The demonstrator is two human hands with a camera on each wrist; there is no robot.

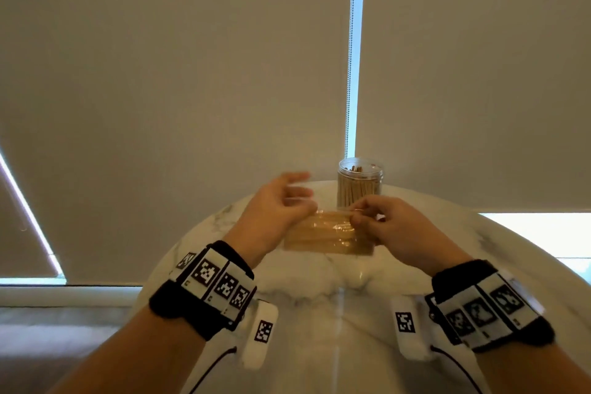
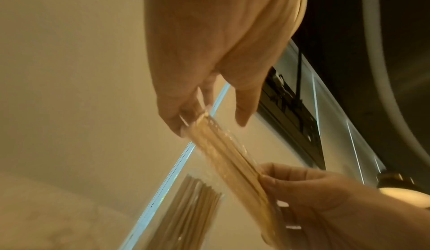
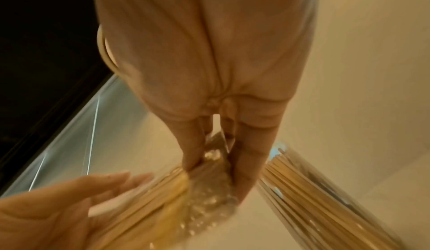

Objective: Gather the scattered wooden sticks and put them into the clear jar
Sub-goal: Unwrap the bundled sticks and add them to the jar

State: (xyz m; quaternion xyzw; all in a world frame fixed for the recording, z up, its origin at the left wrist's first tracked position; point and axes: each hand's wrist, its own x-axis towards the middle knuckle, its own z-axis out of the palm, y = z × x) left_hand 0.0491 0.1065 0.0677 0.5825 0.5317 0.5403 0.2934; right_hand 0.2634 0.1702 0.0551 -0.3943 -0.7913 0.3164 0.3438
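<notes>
Sticks (image 1: 326,233) sit bundled inside a clear plastic packet, held between both hands just below the middle of the head view, above the marble table (image 1: 319,291). The left hand (image 1: 271,211) pinches the packet's left end between thumb and forefinger, its other fingers spread loose; the left wrist view shows that pinch right at the stick tips. The right hand (image 1: 393,227) has its fingers curled round the packet's right end, where the film is bunched and crinkled (seen in the right wrist view). The clear jar (image 1: 360,182) stands upright on the table just behind the hands, slightly right of centre, lid off and already holding many sticks on end.

My reading is that the packet is being pulled open or steadied for emptying. The risk lies in the film: if it tears suddenly under opposing pulls, the sticks could burst out and scatter over the table, or roll off its curved edge. The jar stands close behind the right knuckles, so a jerk as the wrap gives could knock it over and spill what is inside. Motion blur on the left fingers makes their exact hold hard to judge.
</notes>
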